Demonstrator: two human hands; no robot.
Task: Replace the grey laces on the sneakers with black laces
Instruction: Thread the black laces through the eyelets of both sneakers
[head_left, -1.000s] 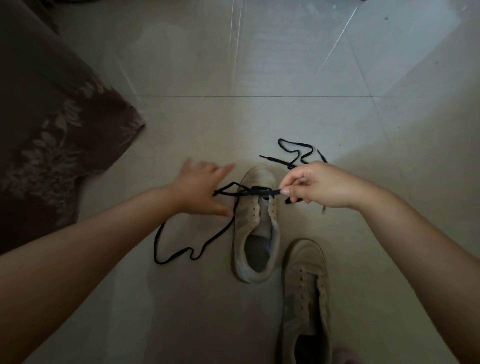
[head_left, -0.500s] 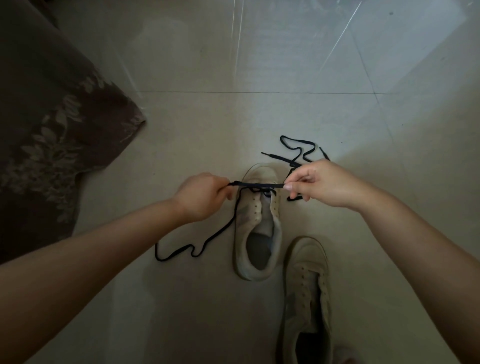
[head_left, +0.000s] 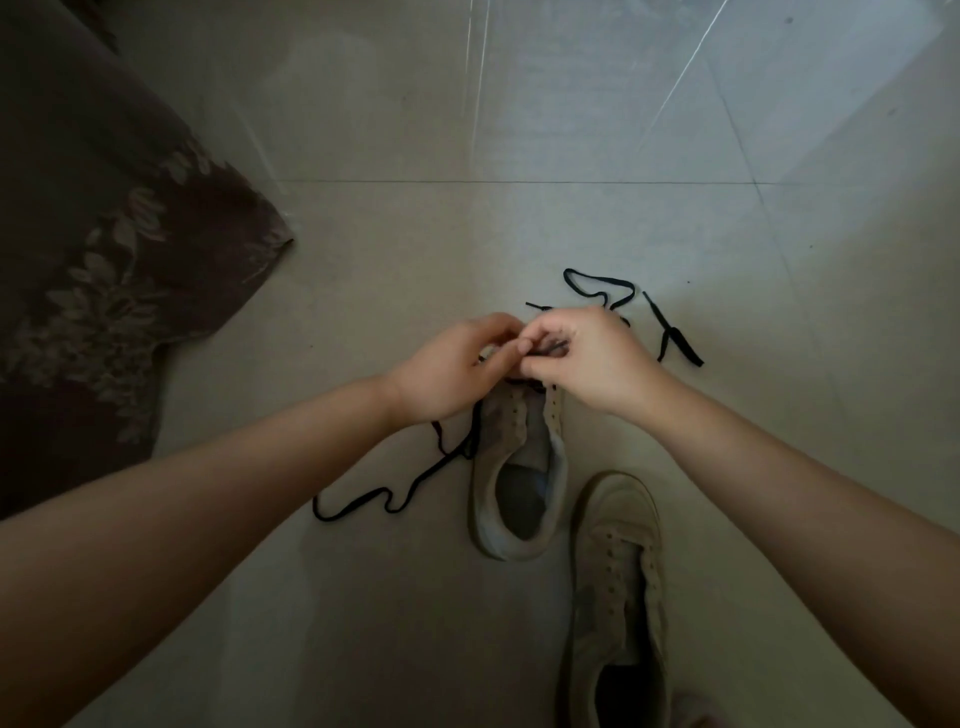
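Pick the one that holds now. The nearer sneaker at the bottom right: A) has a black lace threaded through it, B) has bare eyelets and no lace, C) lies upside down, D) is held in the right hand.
B: the nearer sneaker lies upright on the floor with empty eyelets, apart from both hands.

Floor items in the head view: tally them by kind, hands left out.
Sneakers: 2, the far sneaker and the near sneaker
Black laces: 2, the lace being threaded and the loose lace
Patterned fabric: 1
Total: 5
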